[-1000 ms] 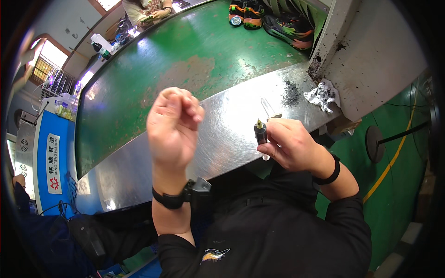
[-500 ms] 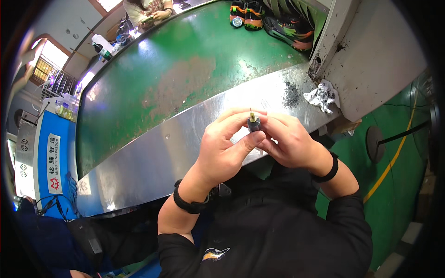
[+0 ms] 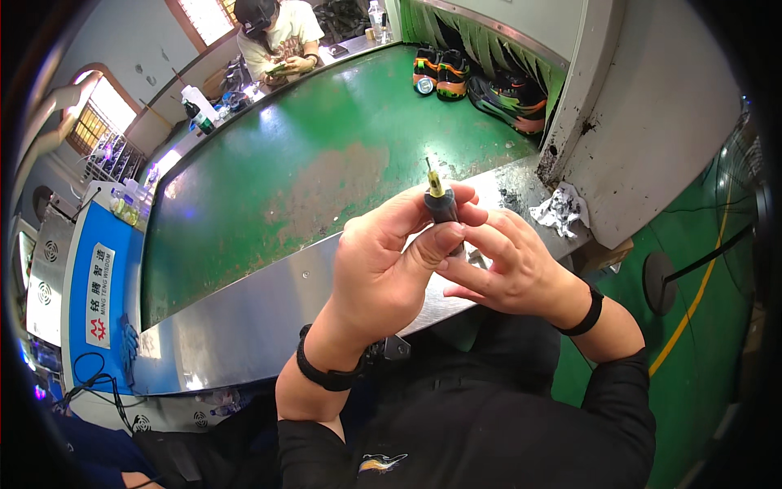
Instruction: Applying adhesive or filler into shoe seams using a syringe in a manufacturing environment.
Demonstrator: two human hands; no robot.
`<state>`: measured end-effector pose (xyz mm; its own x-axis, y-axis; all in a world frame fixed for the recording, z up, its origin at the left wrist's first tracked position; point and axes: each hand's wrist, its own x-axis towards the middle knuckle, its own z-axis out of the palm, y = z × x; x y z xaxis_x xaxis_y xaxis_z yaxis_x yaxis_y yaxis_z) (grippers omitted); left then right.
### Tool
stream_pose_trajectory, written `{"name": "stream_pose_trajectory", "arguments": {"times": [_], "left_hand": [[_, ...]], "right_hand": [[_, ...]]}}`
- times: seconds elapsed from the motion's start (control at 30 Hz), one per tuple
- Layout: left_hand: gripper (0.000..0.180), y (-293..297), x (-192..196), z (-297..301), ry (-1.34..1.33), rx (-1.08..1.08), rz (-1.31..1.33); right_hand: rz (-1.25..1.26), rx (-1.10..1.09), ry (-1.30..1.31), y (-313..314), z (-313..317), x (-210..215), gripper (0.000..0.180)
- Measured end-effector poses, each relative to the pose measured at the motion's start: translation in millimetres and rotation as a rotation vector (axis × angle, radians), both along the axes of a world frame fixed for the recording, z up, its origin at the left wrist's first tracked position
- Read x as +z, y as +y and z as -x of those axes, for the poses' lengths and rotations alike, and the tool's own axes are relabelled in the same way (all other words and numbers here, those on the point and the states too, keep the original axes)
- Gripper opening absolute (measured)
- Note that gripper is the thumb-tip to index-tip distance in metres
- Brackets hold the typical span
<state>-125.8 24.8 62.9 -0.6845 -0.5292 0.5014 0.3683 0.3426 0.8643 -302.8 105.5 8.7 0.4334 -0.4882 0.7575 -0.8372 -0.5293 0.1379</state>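
Note:
My left hand (image 3: 379,273) is closed on a dark, pen-like handpiece (image 3: 441,208), thumb on its near side and fingers behind. A brass-coloured nose with a thin metal tip sticks up from its top, pointing away from me. My right hand (image 3: 517,269) meets it from the other side, with fingertips against the body and a lower finger stretched out beneath. The handpiece's lower end is hidden among my fingers. Both hands are raised over the bare metal edge (image 3: 269,318) of a green conveyor belt (image 3: 244,220).
Patterned sneakers (image 3: 509,102) stand on the belt by a strip curtain at far right. A stained crumpled cloth (image 3: 560,210) lies on the metal edge near a white machine panel (image 3: 652,122). Across the belt another person (image 3: 281,41) handles something small. A fan stand (image 3: 660,281) is at right.
The handpiece has risen and now tilts a little left, showing more of its body and tip. My right fingers have loosened and spread somewhat. The view has tipped up.

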Motion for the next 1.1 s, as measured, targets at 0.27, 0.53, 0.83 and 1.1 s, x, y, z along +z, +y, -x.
{"name": "stream_pose_trajectory", "arguments": {"times": [0.27,0.53,0.83,1.1], "left_hand": [[0.031,3,6,4,-0.004,-0.029,-0.005],[0.030,3,8,7,0.006,-0.027,0.023],[0.031,5,10,11,-0.016,-0.022,0.066],[0.031,4,10,14,-0.017,-0.020,0.063]], "right_hand": [[0.042,-0.049,0.140,-2,6,8,0.038],[0.084,-0.091,0.130,-3,8,4,0.030],[0.154,-0.096,0.122,-5,11,2,0.030],[0.236,-0.103,0.086,-9,9,5,0.036]]}}
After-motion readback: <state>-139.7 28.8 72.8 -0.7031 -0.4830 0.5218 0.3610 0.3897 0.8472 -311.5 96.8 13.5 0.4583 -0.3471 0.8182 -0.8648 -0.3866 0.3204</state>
